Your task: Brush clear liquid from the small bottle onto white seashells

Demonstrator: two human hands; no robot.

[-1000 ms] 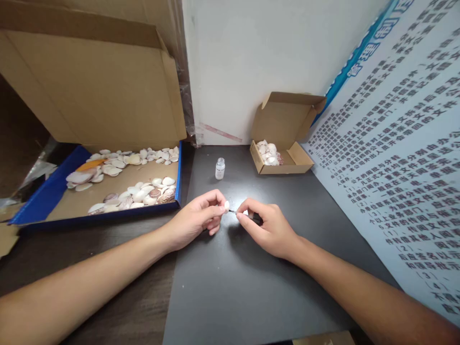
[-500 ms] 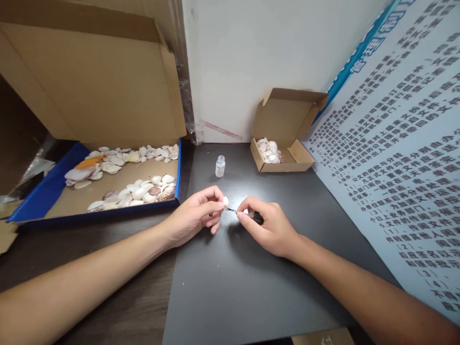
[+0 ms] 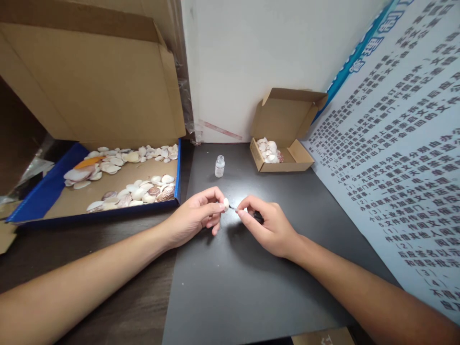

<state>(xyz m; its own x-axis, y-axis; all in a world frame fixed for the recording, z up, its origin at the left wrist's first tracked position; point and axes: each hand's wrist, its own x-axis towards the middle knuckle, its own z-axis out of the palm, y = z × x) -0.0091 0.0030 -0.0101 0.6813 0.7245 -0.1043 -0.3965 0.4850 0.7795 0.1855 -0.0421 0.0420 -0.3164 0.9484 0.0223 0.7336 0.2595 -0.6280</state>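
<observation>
Between the thumb and fingers of my left hand (image 3: pixel 199 211) is a small white seashell (image 3: pixel 226 203), its edge turned toward the right. My right hand (image 3: pixel 268 223) pinches a thin brush (image 3: pixel 232 208) whose tip meets the shell or lies right beside it. The brush's dark handle (image 3: pixel 258 217) shows behind the curled fingers, partly hidden. A bit of white shows at the right fingertips; I cannot tell what it is. Beyond both hands an uncapped clear glass bottle (image 3: pixel 220 167) with a printed label stands upright on the dark mat (image 3: pixel 230 292).
To the left lies an open blue-edged cardboard box (image 3: pixel 124 171) with many seashells (image 3: pixel 139 192). A smaller open cardboard box (image 3: pixel 285 167) at the back right holds white shells (image 3: pixel 269 150). A printed sheet (image 3: pixel 402 158) borders the right side; a white panel (image 3: pixel 247 67) rises behind.
The brush and shell have shifted slightly against each other, and a bit of white now shows at my right fingertips. Both hands stay nearly in place.
</observation>
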